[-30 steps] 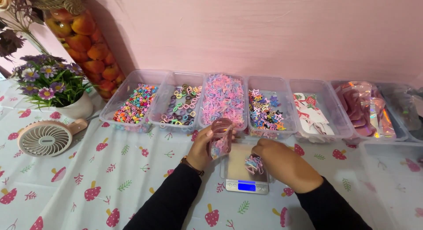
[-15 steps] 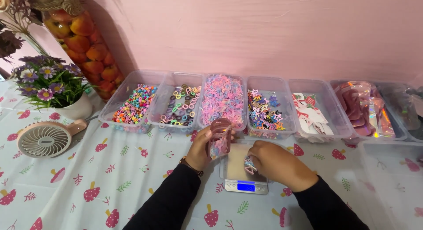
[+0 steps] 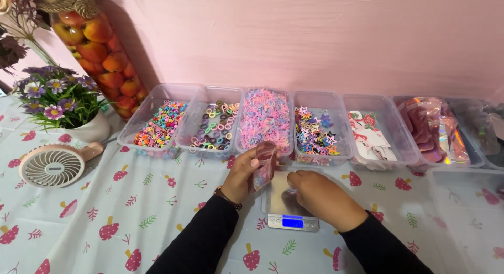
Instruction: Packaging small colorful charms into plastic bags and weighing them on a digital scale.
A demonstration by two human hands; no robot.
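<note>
Right hand [image 3: 315, 192] now shifted left across the small scale [image 3: 289, 208], fingers curled over the pastel clips formerly visible, their pinch not discernible, left hand [image 3: 242, 173] unchanged, fingers pinching the clear pink pouch [image 3: 264, 166] upright above the bench [image 3: 131, 221], before the tray of pink clips [image 3: 265, 119].

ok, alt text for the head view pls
A person's left hand holds a small clear pouch upright while the right hand rests on a small digital scale. Behind stands a row of clear bins of colourful small pieces on a mushroom-print tablecloth.
</note>
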